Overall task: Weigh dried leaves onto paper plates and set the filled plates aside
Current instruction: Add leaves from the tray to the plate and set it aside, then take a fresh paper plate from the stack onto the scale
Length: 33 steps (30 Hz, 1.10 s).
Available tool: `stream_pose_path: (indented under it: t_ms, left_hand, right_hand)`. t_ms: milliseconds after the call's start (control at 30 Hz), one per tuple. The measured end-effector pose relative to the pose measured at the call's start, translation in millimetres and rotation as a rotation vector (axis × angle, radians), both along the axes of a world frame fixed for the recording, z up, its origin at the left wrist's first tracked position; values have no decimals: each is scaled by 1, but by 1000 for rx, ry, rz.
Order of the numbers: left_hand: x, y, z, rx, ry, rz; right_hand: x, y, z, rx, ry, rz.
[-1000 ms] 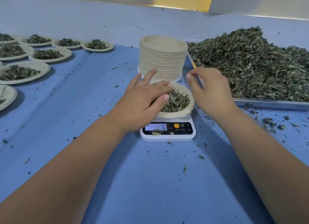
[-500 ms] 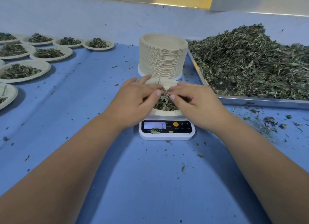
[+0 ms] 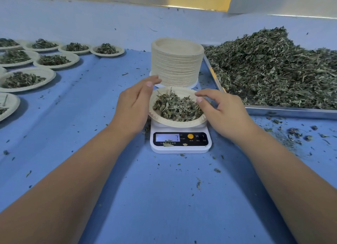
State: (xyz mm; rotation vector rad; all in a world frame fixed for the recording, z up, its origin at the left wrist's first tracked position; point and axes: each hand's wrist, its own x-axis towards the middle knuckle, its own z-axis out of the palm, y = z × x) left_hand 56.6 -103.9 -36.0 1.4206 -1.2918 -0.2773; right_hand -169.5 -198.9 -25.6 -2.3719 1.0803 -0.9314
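Half a second ago both hands were bunched over the plate with fingertips meeting in the leaves, and the scale's display read 6. Now they have parted. My left hand (image 3: pixel 133 105) stands just left of the plate (image 3: pixel 175 123) on the scale (image 3: pixel 180 148), fingers straight and released, holding nothing; I cannot tell whether the palm touches the rim. My right hand (image 3: pixel 225 112) hovers on the plate's right side, fingers loosely relaxed and empty, the forefinger tip over the edge of the leaves (image 3: pixel 176 107). The display (image 3: pixel 167 137) now shows 7, with a few crumbs lying on it.

I take this to mean the portion has been spread and topped up, the weighing of this plate is about finished, and the hands are placed to lift it off toward the filled plates (image 3: pixel 52 60), which sit well to the left of the scale and further back.

Directly behind the scale stands a tall stack of empty plates (image 3: pixel 176 65). To the right of the scale and behind it, a metal tray (image 3: pixel 291 113) carries the big heap of dried leaves (image 3: pixel 273 67). The desk (image 3: pixel 164 198) wears a creased blue cover, littered with leaf bits, thickest right of the scale. Behind the stack the blue cover turns up against a pale wall (image 3: pixel 273 1).
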Motion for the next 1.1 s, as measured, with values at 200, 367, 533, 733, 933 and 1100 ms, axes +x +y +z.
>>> stream_pose_path:
  t_ms: [200,367,533,733,933,1100]
  left_hand:
    - [0,-8,0,173,196,56]
    - [-10,-18,-1,368,511,48]
    - [-13,-17,8,281,861,98]
    - [27,-2,32,29,1279,-20]
    - [72,9,38,-87,1407,54]
    - [102,5,21,-277,1546,62]
  right_hand:
    - [-1,1,3,-33,140,-74]
    - [2,4,3,-66,189,-106]
    - [11,19,9,-23,60,-76]
    - [31,42,23,-4,189,171]
    - [98,35,31,-170,296,225]
    - [179,12,25,-137,339,160]
